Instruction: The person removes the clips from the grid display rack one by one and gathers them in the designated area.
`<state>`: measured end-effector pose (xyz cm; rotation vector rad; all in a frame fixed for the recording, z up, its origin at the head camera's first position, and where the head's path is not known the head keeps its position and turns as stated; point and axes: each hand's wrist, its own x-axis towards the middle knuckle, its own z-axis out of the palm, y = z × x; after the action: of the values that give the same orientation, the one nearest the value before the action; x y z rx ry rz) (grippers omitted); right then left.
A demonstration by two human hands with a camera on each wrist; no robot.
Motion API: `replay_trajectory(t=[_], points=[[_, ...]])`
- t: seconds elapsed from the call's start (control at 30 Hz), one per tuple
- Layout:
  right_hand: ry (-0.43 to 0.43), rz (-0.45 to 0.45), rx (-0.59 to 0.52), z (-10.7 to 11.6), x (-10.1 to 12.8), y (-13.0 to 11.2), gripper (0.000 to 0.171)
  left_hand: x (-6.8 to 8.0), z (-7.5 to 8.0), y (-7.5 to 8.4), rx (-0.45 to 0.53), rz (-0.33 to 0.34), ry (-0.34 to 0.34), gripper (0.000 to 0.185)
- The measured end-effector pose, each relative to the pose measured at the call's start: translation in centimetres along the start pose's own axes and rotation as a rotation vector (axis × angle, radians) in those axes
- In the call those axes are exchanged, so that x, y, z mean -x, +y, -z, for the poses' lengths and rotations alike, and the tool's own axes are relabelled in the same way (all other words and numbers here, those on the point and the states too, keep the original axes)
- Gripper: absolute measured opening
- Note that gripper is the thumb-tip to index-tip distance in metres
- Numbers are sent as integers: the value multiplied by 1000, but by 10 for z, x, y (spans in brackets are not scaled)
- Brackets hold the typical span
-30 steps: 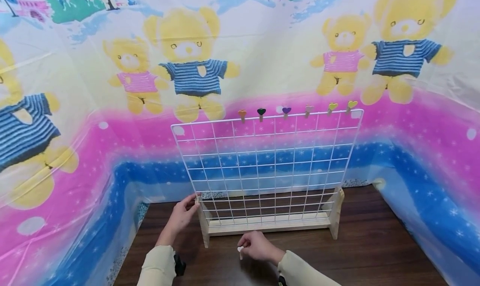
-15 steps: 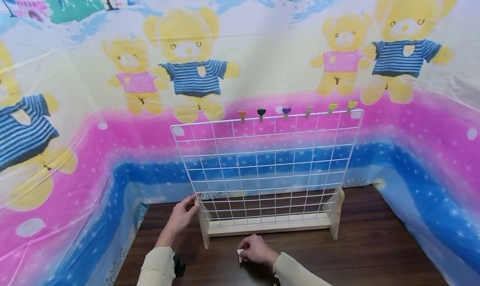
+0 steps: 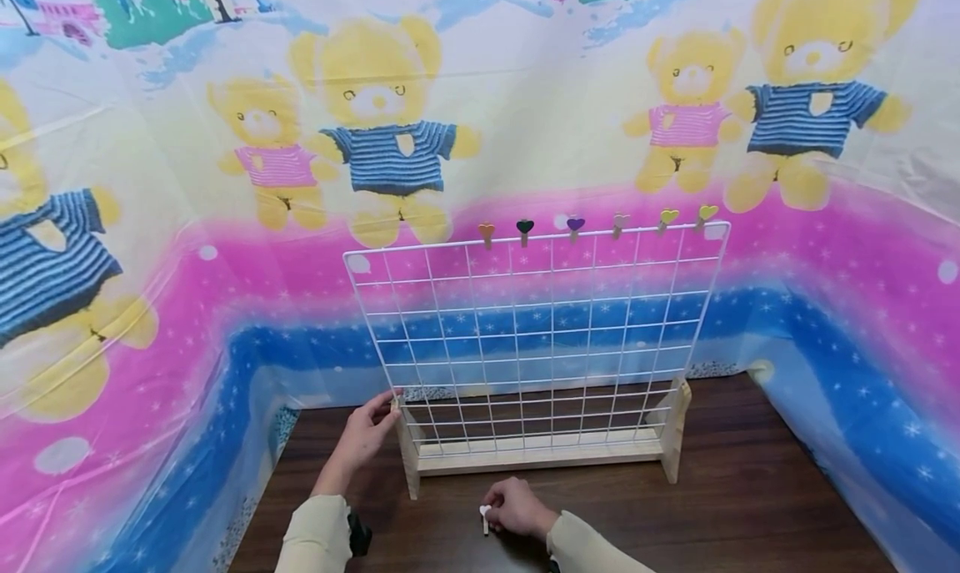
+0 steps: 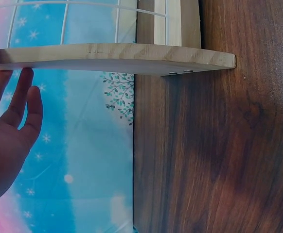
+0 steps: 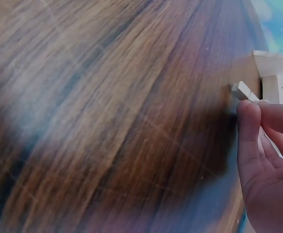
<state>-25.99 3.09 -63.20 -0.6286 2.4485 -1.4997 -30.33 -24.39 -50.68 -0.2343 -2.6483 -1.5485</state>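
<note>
A white wire grid (image 3: 532,331) stands in a pale wooden base (image 3: 540,454) on the table. My left hand (image 3: 365,429) holds the top of the base's left side panel (image 3: 408,452), thumb on one face and fingers on the other, as the left wrist view shows at the panel (image 4: 107,56). In front of the base, low over the table, my right hand (image 3: 516,508) pinches a small clothespin with a white heart (image 3: 485,519) between thumb and index finger. The clothespin's end (image 5: 242,91) juts past the fingertips in the right wrist view.
Several heart clothespins are clipped along the grid's top bar: orange (image 3: 487,233), dark green (image 3: 525,229), purple (image 3: 575,226), a pale one (image 3: 619,223) and yellow ones (image 3: 668,218). A curtain printed with bears (image 3: 390,139) surrounds the dark wood table (image 3: 757,481).
My right hand has drawn back slightly toward me with the clothespin, which now hangs more upright. The left hand keeps its hold on the side panel.
</note>
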Motion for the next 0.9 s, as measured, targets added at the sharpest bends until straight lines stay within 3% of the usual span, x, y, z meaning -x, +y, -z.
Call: replay_trajectory(t=[0.2, 0.43, 0.6, 0.9], points=[[29, 76, 191, 1, -4, 7, 3, 0, 0, 0, -4, -6, 3, 41], [40, 129, 290, 1, -5, 8, 3, 0, 0, 0, -3, -4, 2, 41], [53, 147, 331, 1, -4, 7, 5, 0, -1, 0, -11, -11, 10, 39], [24, 128, 306, 5, -4, 8, 7, 1, 0, 1, -8, -7, 10, 39]])
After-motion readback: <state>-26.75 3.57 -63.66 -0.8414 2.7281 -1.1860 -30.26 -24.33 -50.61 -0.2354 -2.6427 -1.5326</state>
